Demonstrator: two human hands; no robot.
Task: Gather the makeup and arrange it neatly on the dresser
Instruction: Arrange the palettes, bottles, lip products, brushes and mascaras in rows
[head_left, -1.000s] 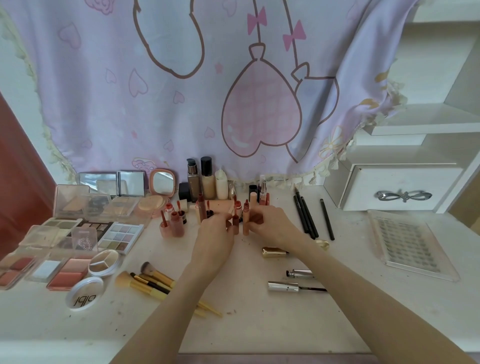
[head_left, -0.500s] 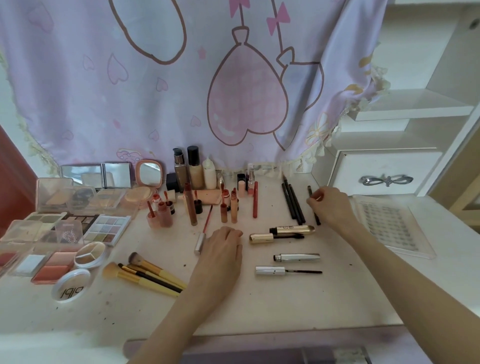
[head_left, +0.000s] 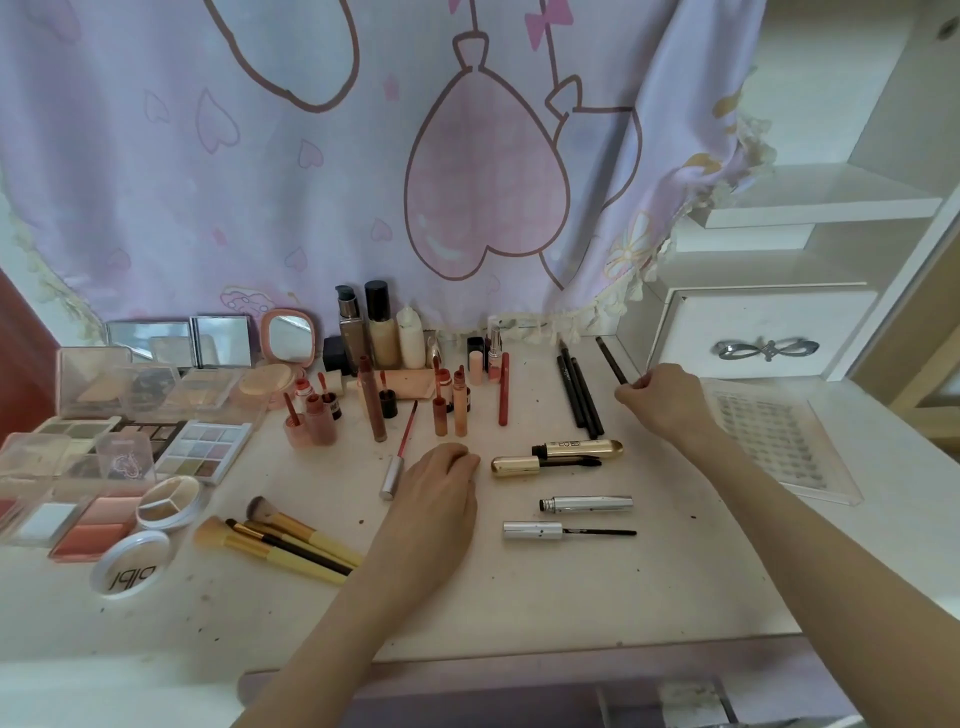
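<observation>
Head view shows your right hand (head_left: 662, 397) at the back right of the dresser (head_left: 571, 587), its fingertips pinching the near end of a dark eye pencil (head_left: 612, 361) that angles away toward the curtain (head_left: 363, 156). Just left of it, three black pencils (head_left: 581, 397) lie side by side. Your left hand (head_left: 436, 486) rests palm down near the middle of the top, fingers loosely bent and grasping nothing; a red lip wand (head_left: 401, 452) lies just beside it. A gold mascara tube (head_left: 579, 449) and its wand (head_left: 540, 463) lie between your two hands, with a silver tube (head_left: 587, 503) and silver wand (head_left: 563, 531) nearer you. Lip tints (head_left: 452, 400) stand upright mid-back, foundation bottles (head_left: 382, 327) behind them. Palettes (head_left: 200, 447) crowd the left side, brushes (head_left: 280, 540) in front. A clear lash tray (head_left: 769, 431) lies right of your right hand.
</observation>
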